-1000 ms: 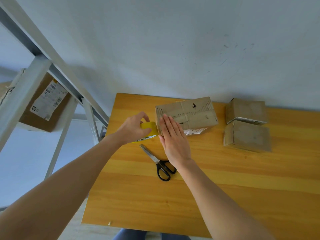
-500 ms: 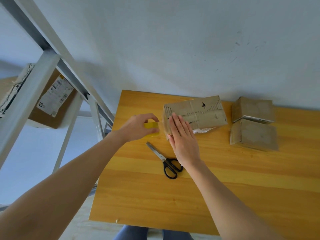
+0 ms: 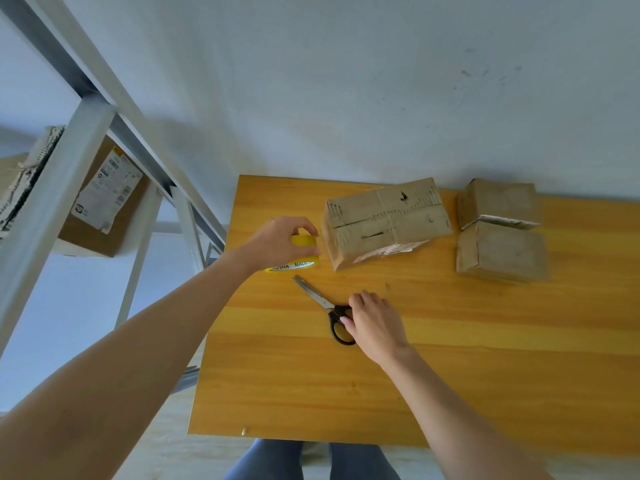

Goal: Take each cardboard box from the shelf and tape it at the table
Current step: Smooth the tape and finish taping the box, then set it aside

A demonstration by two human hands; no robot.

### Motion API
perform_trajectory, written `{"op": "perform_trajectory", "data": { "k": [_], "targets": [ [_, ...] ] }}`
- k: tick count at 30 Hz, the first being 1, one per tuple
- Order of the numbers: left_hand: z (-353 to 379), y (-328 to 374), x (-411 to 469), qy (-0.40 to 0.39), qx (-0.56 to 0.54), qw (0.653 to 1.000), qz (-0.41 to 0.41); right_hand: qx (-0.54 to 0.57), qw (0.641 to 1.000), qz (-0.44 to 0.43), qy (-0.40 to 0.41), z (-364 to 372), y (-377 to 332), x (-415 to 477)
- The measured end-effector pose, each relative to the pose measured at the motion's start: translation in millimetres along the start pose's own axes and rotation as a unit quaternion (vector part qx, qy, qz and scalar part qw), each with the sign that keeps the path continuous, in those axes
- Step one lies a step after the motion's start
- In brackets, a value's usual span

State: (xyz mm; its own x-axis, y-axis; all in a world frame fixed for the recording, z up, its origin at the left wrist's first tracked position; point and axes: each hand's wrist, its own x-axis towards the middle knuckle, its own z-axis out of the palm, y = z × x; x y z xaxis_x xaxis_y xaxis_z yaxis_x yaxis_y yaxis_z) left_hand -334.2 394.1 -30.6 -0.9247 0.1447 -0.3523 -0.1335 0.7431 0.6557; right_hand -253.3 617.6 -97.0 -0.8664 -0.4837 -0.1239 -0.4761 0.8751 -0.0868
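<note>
Now the right hand (image 3: 375, 327) is off the box (image 3: 384, 220), whose left end it was pressing flat half a second ago. It has dropped to the scissors (image 3: 323, 304), fingers curled onto the black handles, blades flat on the table (image 3: 485, 358). The left hand (image 3: 280, 242) keeps its grip on the yellow tape (image 3: 304, 242), fingers and thumb wrapped round the roll, held just beside the box's left end. Whether a strip runs from roll to box is too faint to tell. The box lies near the table's far edge. The switch suggests the strip is laid and cutting comes next. Two other boxes (image 3: 502, 251) sit touching at the far right, and another waits on the shelf (image 3: 52, 202).
</note>
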Motion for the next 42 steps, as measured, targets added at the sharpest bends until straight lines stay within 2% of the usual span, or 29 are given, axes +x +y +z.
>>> {"op": "perform_trajectory", "data": {
  "k": [2,3,9,13,15,17,19,23,28,33,42],
  "targets": [
    [-1,0,0,0.0,0.001,1.0,-0.001,0.014,0.995,0.03,-0.096,5,-2,-5],
    [-1,0,0,0.0,0.002,1.0,-0.001,0.015,0.993,0.035,-0.114,7,-3,-6],
    [-1,4,-3,0.006,0.016,1.0,0.003,0.01,0.988,0.062,-0.143,9,-14,-4],
    [-1,6,-5,0.01,0.023,1.0,0.009,0.088,0.972,0.142,-0.166,-5,-12,0],
    [-1,7,-5,0.009,0.022,1.0,0.011,0.194,0.947,0.172,-0.187,-4,-3,-3],
    [-1,7,-5,0.008,0.019,1.0,0.011,0.325,0.903,0.201,-0.196,-2,7,-10],
    [0,7,-3,0.007,0.014,1.0,0.011,0.405,0.864,0.218,-0.206,-7,14,-19],
    [2,5,-1,0.006,0.007,1.0,0.0,0.478,0.819,0.228,-0.222,-22,16,-34],
    [3,4,0,0.005,0.003,1.0,-0.008,0.471,0.807,0.201,-0.294,-33,12,-40],
    [3,7,-1,0.007,0.003,1.0,-0.011,0.511,0.788,0.207,-0.273,-42,6,-32],
    [8,13,-3,0.016,0.015,1.0,-0.013,0.545,0.788,0.206,-0.197,-48,-2,6]
  ]
}}
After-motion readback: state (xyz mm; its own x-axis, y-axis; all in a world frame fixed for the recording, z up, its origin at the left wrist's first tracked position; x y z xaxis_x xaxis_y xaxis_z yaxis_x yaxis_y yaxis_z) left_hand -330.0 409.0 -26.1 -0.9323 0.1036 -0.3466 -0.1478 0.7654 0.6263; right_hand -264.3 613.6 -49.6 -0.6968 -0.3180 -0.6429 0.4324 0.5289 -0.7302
